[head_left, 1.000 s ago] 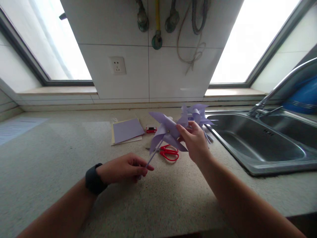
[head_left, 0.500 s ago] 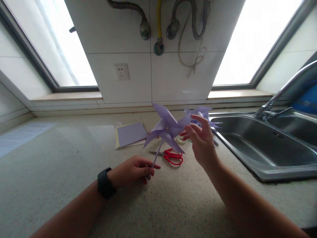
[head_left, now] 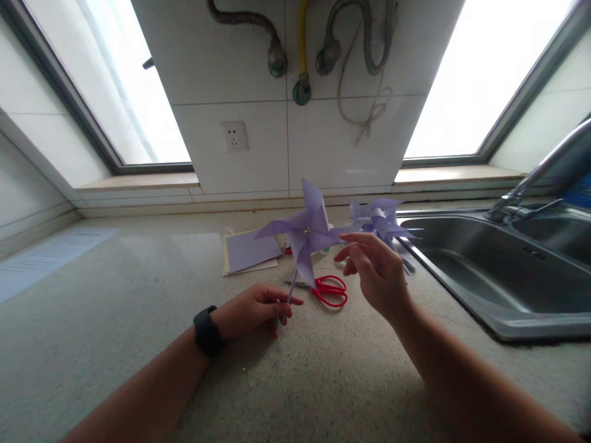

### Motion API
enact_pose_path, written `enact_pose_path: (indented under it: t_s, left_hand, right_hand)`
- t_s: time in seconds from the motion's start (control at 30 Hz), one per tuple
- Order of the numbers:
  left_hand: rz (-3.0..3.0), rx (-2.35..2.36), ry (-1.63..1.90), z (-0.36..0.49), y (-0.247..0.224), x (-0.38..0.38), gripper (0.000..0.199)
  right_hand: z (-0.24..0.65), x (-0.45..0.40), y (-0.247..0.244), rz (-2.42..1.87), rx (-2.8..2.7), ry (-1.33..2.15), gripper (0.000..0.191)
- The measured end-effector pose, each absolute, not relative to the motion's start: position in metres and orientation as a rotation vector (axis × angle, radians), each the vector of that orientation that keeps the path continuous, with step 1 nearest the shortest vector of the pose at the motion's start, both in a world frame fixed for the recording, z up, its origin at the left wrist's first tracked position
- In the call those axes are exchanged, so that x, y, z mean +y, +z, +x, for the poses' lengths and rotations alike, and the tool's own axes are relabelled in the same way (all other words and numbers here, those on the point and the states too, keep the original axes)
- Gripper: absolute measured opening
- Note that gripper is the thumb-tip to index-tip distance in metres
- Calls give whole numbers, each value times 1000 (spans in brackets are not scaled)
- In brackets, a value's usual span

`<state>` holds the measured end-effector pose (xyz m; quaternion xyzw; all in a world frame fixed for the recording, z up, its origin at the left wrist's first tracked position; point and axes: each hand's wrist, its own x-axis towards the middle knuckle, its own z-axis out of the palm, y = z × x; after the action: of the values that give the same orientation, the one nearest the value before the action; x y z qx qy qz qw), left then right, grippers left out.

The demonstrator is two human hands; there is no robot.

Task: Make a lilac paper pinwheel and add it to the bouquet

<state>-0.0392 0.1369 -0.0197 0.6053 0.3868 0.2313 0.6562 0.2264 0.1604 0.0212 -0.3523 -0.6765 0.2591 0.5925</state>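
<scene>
A pale purple paper pinwheel (head_left: 310, 212) with a small gold-coloured centre stands tilted above the counter. My left hand (head_left: 263, 307), wearing a black watch, pinches its thin stick low down. At the tip of the right-hand blade is my right hand (head_left: 373, 264), fingers apart and holding nothing; whether the index finger touches the blade I cannot tell. Red-handled scissors (head_left: 330, 290) lie on the counter behind the stick, their blades partly covered by it. Beyond my right hand lie more purple pinwheels (head_left: 381, 215), partly hidden by it.
Purple and pale paper sheets (head_left: 252, 249) lie stacked behind the pinwheel. A steel sink (head_left: 462, 264) with a tap (head_left: 512, 197) is set into the counter at right. A printed sheet (head_left: 50, 255) rests at far left. Behind rises a tiled wall with a socket (head_left: 235, 136).
The pinwheel's blades have turned about the centre. My right hand has lowered a little beside them, while my left hand keeps its pinch on the stick. The view has shifted slightly.
</scene>
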Motion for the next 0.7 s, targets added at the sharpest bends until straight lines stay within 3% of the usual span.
enact_pose_path:
  t_s: [0.17, 0.37, 0.7]
  left_hand:
    - [1371, 878, 517, -40, -19, 137, 43]
    - [1368, 888, 529, -40, -18, 138, 41]
    - [1366, 883, 551, -39, -17, 138, 40]
  right_hand:
    - [231, 166, 26, -804, -1469, 602, 42]
    - [234, 170, 23, -895, -1529, 549, 22]
    - [233, 172, 21, -943, -1522, 644, 20]
